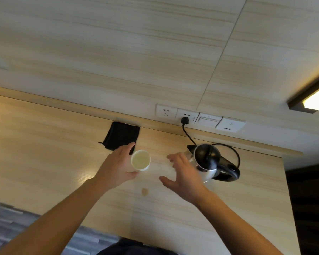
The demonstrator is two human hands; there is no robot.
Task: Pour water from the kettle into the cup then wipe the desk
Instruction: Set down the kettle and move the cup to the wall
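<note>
A white paper cup point(140, 160) stands on the wooden desk point(44, 153), its inside pale and greenish. My left hand point(116, 166) curves around the cup's left side, fingers apart, thumb close to its base; whether it touches is unclear. A steel kettle with a black lid and handle point(213, 162) stands to the right, handle pointing right. My right hand point(184, 177) hovers spread just left of the kettle, holding nothing. A folded black cloth point(121, 135) lies behind the cup by the wall. A small brownish spot point(144, 191) marks the desk in front of the cup.
The kettle's black cord point(187, 134) runs up to a plug in a row of white wall sockets point(201, 118). The desk's right edge drops off past the kettle. A lit lamp point(317, 97) hangs at the upper right. Grey flooring shows at lower left.
</note>
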